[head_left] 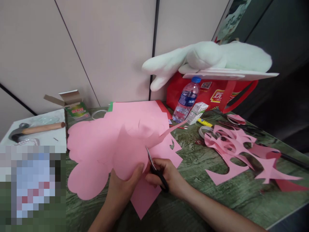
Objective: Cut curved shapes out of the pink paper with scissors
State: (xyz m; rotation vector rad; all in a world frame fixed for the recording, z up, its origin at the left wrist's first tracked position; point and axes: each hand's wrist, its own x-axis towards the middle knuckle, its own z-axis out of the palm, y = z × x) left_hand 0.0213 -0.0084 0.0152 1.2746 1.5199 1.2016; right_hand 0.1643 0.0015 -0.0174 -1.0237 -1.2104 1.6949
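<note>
A sheet of pink paper [130, 154] is pinched in my left hand [123, 187], the thumb lying on its face near the lower edge. My right hand [166, 175] grips black-handled scissors [158, 175], fingers through the loops. Their blades point up and away, meeting the sheet along the right side of a rounded outline. A narrow pink strip curls off to the upper right from the cut. Beneath and to the left lie pink cut-outs with scalloped edges [88, 180]. Part of the blades is hidden by the paper.
Pink offcuts [236, 151] and a tape roll [206, 132] lie on the right. Behind stand a water bottle [185, 100], a small carton [197, 112] and a red bag [212, 93] under a white plush toy [205, 58]. A hammer [36, 129] rests at left beside an opened box [76, 108].
</note>
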